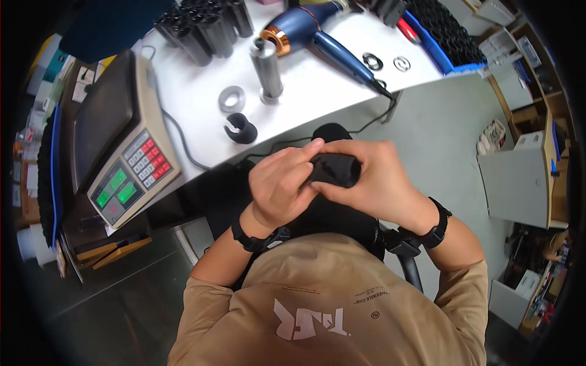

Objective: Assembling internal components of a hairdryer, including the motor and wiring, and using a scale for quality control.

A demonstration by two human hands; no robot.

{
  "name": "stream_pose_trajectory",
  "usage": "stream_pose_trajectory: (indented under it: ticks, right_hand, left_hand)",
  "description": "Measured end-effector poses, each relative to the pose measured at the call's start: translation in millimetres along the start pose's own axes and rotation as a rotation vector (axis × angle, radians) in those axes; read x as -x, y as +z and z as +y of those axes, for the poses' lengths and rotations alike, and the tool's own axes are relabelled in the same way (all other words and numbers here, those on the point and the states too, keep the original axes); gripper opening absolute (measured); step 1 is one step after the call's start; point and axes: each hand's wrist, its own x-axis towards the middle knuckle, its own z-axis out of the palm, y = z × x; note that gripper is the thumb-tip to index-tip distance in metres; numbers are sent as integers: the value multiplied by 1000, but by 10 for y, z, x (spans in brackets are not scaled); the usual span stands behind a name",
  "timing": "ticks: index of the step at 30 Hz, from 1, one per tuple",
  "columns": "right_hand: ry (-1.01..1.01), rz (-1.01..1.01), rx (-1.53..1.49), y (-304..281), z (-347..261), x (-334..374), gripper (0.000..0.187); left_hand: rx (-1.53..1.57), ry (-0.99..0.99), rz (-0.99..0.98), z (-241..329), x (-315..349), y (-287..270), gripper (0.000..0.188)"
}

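A short, glossy black cylinder [334,169] is held in front of my body, just off the table's near edge. My right hand [384,180] grips it from the right, thumb below and fingers over the top. My left hand [282,183] closes on its left end, fingertips meeting those of the right hand, so that end is partly hidden. On the table beyond my left hand lie a black C-shaped collar [240,129] and a grey ring [232,99]. Beside them a metal cylinder [267,72] stands upright on a round base.
A weighing scale [131,158] with a lit green display sits at the left. Several black tubes [201,30] are grouped at the back. A blue hair dryer [305,27], two small rings [401,63] and a blue tray [430,46] of black rings lie to the right. Cables hang off the table edge.
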Motion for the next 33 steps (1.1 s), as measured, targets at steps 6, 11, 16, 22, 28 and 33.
stream_pose_trajectory:
  ticks: [6, 11, 16, 22, 28, 33]
  right_hand:
    - [170, -64, -262, -358, 72, -266, 43]
    - [105, -12, -319, -692, 62, -638, 42]
    - [-7, 26, -11, -938, -89, -968, 41]
    - [-193, -68, 183, -1034, -332, -1255, 37]
    - [-171, -217, 397, -972, -669, -1525, 38]
    - [-326, -370, 600, -892, -760, -1739, 42]
  left_hand:
    - [-43, -39, -13, -86, -355, -52, 60]
    - [-141, -263, 237, -161, -615, 81, 77]
    - [-133, -551, 422, -438, -629, 451, 78]
    - [-95, -751, 393, -586, -595, 576, 66]
    - [-160, -727, 299, -559, -492, 642, 58]
    - [-206, -675, 307, -577, -455, 627, 60]
